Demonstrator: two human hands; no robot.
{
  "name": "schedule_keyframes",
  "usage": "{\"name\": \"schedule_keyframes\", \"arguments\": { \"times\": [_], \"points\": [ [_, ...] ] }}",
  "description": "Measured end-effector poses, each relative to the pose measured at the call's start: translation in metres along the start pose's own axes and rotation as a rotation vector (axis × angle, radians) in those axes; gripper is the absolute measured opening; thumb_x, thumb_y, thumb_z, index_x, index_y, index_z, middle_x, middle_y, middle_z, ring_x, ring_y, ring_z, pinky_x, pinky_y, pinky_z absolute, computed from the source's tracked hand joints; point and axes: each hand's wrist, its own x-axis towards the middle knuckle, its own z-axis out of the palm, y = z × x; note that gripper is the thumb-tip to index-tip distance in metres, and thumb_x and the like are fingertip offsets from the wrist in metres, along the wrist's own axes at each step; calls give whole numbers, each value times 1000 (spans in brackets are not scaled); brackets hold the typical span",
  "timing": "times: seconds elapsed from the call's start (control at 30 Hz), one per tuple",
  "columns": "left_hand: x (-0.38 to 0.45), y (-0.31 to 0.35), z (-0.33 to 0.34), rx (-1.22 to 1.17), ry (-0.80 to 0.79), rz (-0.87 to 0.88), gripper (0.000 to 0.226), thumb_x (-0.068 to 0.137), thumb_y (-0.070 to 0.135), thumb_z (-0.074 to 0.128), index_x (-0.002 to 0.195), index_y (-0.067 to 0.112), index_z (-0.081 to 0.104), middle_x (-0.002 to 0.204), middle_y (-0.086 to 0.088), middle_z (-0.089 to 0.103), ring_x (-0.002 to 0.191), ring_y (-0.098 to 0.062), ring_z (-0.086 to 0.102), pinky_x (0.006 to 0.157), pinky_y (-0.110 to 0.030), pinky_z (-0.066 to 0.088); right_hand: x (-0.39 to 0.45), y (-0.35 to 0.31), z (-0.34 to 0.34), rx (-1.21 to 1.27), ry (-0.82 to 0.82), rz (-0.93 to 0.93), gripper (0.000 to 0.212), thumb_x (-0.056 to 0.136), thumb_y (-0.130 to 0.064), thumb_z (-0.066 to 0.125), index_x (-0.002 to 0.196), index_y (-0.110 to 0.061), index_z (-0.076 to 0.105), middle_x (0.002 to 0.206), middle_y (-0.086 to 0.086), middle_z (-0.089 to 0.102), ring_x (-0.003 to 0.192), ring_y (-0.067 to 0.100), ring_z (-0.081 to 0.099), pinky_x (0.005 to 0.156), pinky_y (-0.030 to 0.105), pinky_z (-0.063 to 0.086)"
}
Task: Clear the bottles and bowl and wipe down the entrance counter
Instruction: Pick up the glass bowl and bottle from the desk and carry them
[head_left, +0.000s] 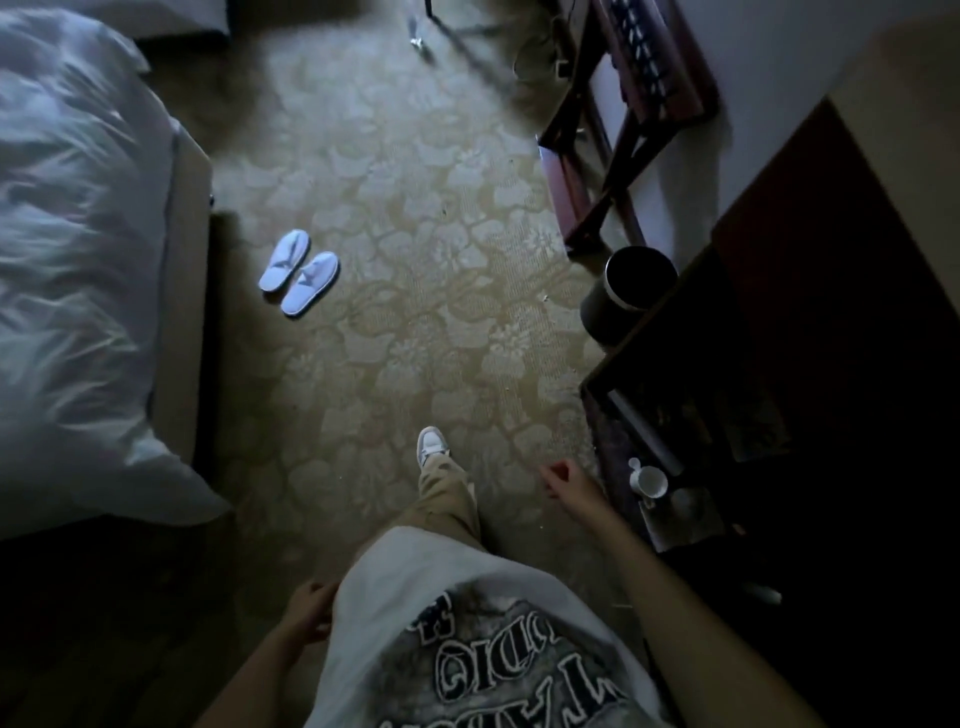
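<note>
I stand on a patterned carpet in a dim room, looking down at my own legs. My left hand (307, 613) hangs at my side by the hem of my white shirt, fingers loosely curled, holding nothing. My right hand (563, 480) swings forward, fingers apart and empty, just left of a dark wooden counter (810, 291). On a low tray at the counter's near end stands a white cup (649, 482). No bottles or bowl can be made out in the dark.
A bed with white bedding (78, 260) fills the left side. White slippers (300, 274) lie on the carpet ahead. A dark round bin (626, 291) stands by the counter, and a folding luggage rack (623, 119) beyond it.
</note>
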Motion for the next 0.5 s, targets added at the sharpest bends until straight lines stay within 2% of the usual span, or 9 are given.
{"name": "schedule_keyframes", "arguments": {
  "times": [0.07,0.13,0.17,0.23,0.27,0.4,0.5],
  "points": [
    [28,38,-18,-48,-19,-27,25,99,15,52,107,-8,56,89,-18,55,71,-26,51,56,-33,43,27,-23,-5,6,12,22,10,92,-34,58,86,-29,52,89,1,66,86,26,67,81,43,55],
    [57,90,-42,-67,-51,-5,30,98,13,52,119,-8,54,109,-25,60,84,-32,58,66,-38,50,44,-49,-8,18,35,105,11,94,-30,58,85,-28,51,92,8,67,77,22,64,68,34,53],
    [69,120,-56,-69,-65,25,28,99,12,51,120,-6,55,110,-23,61,83,-31,59,67,-35,52,49,-62,-9,35,43,144,10,95,-27,57,87,-24,51,92,11,67,71,18,61,59,27,48],
    [86,190,-85,-119,-74,93,25,100,15,50,115,-4,56,90,-16,61,66,-23,55,55,-25,44,60,-92,-12,75,84,205,7,97,-17,54,94,-11,52,85,12,62,65,16,57,48,20,43],
    [94,226,-101,-136,-69,136,25,100,18,50,112,-4,56,83,-14,59,63,-21,53,54,-24,40,67,-109,-14,92,113,221,9,97,-14,53,97,-5,53,81,12,60,64,17,56,46,21,43],
    [111,366,-162,-184,-63,352,24,100,26,51,104,3,57,83,-10,61,67,-18,58,59,-26,42,104,-184,-23,85,110,231,10,97,-10,52,98,0,55,74,13,59,64,24,55,54,28,42],
    [134,442,-195,-208,-61,444,26,99,30,51,105,5,57,90,-10,65,76,-18,62,64,-28,46,155,-237,-24,88,98,228,23,97,-14,54,110,5,54,79,13,59,74,28,56,61,31,43]
  ]
}}
